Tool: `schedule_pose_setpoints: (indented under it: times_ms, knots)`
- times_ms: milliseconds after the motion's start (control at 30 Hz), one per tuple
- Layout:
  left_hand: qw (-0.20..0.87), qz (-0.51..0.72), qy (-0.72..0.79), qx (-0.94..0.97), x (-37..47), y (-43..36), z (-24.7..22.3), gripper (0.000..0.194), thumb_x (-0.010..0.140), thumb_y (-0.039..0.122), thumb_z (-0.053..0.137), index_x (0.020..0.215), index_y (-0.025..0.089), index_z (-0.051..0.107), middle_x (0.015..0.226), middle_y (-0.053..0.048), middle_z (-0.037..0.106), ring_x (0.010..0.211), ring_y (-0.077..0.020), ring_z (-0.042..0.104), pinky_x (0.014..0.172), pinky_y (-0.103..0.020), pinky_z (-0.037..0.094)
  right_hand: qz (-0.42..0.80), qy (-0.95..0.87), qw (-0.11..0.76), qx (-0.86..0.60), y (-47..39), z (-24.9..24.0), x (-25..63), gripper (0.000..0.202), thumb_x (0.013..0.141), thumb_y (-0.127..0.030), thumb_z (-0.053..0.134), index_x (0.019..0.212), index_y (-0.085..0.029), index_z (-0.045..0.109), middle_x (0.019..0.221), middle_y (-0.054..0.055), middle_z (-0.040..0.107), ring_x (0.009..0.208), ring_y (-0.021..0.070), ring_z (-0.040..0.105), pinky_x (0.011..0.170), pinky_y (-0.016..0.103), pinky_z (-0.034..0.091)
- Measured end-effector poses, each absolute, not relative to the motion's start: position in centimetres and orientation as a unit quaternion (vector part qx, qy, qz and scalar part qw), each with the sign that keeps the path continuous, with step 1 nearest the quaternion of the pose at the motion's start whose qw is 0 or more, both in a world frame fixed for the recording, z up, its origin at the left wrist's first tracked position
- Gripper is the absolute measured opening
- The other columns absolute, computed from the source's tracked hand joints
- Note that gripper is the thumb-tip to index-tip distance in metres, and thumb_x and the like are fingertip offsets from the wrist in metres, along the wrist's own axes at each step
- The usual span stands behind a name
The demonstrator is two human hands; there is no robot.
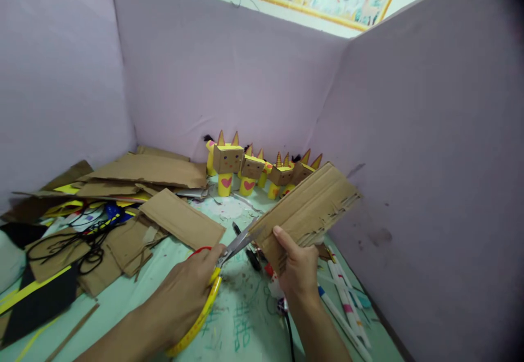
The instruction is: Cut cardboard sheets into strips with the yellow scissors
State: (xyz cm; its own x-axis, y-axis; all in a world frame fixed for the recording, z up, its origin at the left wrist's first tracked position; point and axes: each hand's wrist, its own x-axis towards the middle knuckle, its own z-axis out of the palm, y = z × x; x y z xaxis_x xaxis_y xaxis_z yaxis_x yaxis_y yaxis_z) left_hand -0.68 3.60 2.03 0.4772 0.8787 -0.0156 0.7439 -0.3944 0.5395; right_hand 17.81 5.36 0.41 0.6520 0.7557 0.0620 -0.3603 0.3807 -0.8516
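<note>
My left hand point(192, 280) is closed around the handles of a pair of scissors point(237, 243), partly red and partly yellow. Their blades point up and right, and the tips meet the left edge of a corrugated cardboard piece point(311, 203). That piece is held up, tilted, by my right hand point(301, 269), with the thumb on its near face. Its lower right edge is ragged and torn. On the table left of the scissors lies another flat cardboard strip point(184, 220), apart from both hands.
Several yellow cardboard figures point(228, 160) with box heads and horns stand at the back. Stacked cardboard point(147, 171), black cord point(92, 250) and scraps crowd the left. Markers point(344, 296) lie at right. Lilac panels point(229, 67) enclose the green tabletop point(180, 266).
</note>
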Motion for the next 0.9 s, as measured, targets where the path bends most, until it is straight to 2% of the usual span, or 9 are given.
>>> schedule_pose_setpoints:
  times_ms: [100, 300, 700, 900]
  knots:
    - [0.251, 0.135, 0.488, 0.825, -0.9, 3.6, 2.2, 0.037, 0.084, 0.021, 0.038, 0.119, 0.025, 0.047, 0.106, -0.007, 0.062, 0.104, -0.024, 0.056, 0.087, -0.033, 0.042, 0.345, -0.252, 0.787, -0.446, 5.1, 0.0, 17.2, 0.061, 0.054, -0.024, 0.078, 0.111, -0.013, 0.06, 0.073, 0.004, 0.072, 0.066, 0.0212, 0.066, 0.067, 0.036, 0.054]
    - [0.27, 0.146, 0.48, 0.822, -0.9, 3.6, 2.1, 0.038, 0.083, 0.017, 0.037, 0.119, 0.025, 0.046, 0.109, -0.006, 0.062, 0.105, -0.0228, 0.055, 0.086, -0.031, 0.042, 0.35, -0.258, 0.766, -0.473, 5.0, -0.3, 17.1, 0.063, 0.054, -0.027, 0.078, 0.113, -0.014, 0.059, 0.085, 0.008, 0.072, 0.075, 0.0253, 0.066, 0.066, 0.038, 0.054]
    - [0.248, 0.157, 0.507, 0.81, -0.6, 3.6, 0.6, 0.047, 0.081, 0.009, 0.037, 0.125, 0.025, 0.043, 0.107, -0.009, 0.065, 0.097, -0.0226, 0.061, 0.082, -0.03, 0.045, 0.368, -0.257, 0.758, -0.474, 4.8, -0.5, 17.2, 0.064, 0.054, -0.027, 0.079, 0.113, -0.011, 0.059, 0.07, 0.005, 0.072, 0.063, 0.0218, 0.066, 0.061, 0.033, 0.054]
    - [0.23, 0.148, 0.491, 0.827, -1.0, 3.5, 0.6, 0.049, 0.075, 0.005, 0.04, 0.12, 0.023, 0.047, 0.094, -0.007, 0.068, 0.087, -0.0223, 0.063, 0.076, -0.029, 0.046, 0.381, -0.249, 0.762, -0.46, 4.8, -0.2, 17.0, 0.062, 0.054, -0.026, 0.079, 0.111, -0.013, 0.059, 0.076, 0.005, 0.073, 0.068, 0.0226, 0.066, 0.061, 0.033, 0.054]
